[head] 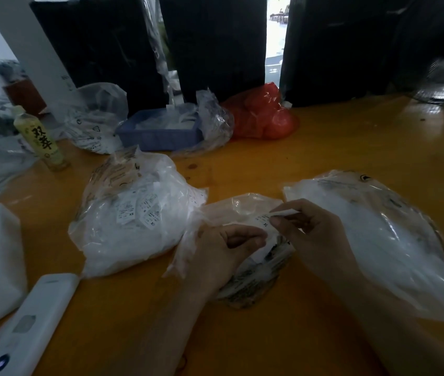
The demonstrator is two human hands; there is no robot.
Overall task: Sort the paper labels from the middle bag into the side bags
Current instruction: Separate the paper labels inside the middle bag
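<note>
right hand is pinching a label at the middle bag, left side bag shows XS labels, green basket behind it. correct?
One slip: the basket behind the left side bag is blue, not green, as the head view shows. The rest holds: the right hand pinches a paper label over the middle bag, and XS labels show through the left side bag.

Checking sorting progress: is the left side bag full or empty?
Full: the left side bag bulges with white paper labels, some reading XS.
</note>
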